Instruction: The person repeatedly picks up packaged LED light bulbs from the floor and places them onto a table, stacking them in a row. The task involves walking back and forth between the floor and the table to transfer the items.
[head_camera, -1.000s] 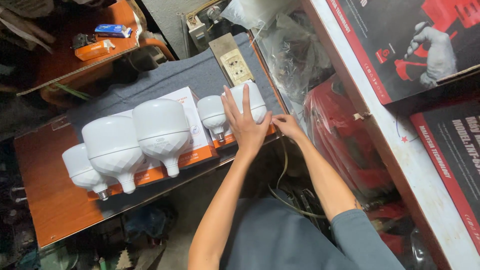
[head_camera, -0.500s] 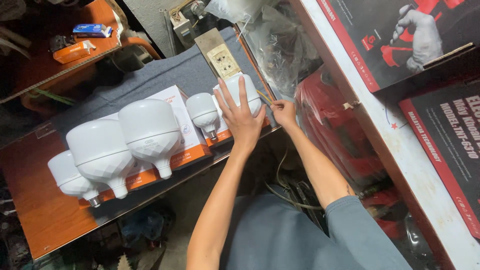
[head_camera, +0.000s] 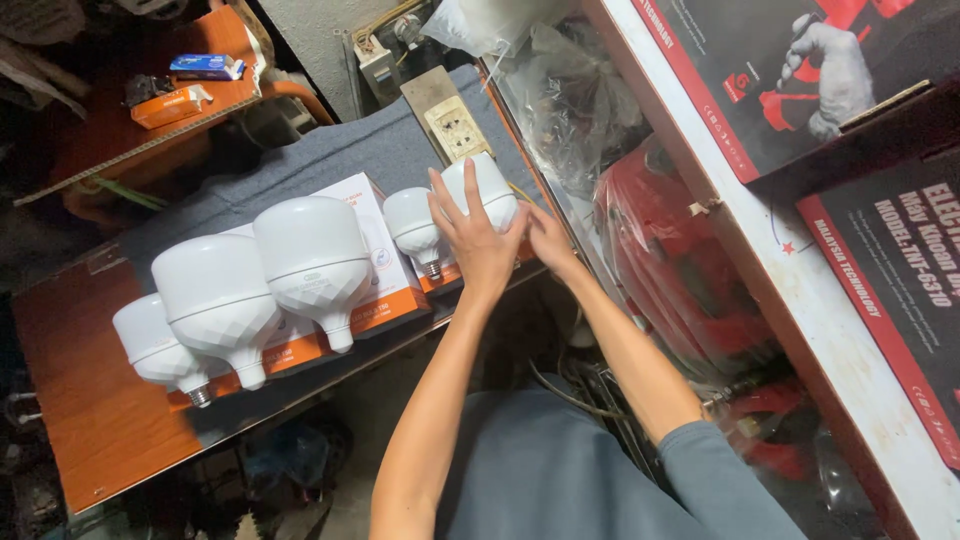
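Head cam: left hand (head_camera: 478, 245) lies flat w/ fingers spread over the end bulb (head_camera: 487, 190), touching it, not clenched. Right hand (head_camera: 548, 238) sits just beside it at the bulb's far side; can't tell its finger state. The end bulb rests on an orange-white box (head_camera: 452, 277) at the table's (head_camera: 90, 400) right end, dome up-right, long axis tilted, base hidden by the hand. A small bulb (head_camera: 414, 225) is close on its left, bigger bulbs (head_camera: 312, 262) beyond. A socket board (head_camera: 448, 118) lies behind. Plastic bags (head_camera: 575, 95) crowd the right edge; bare wood shows far left.
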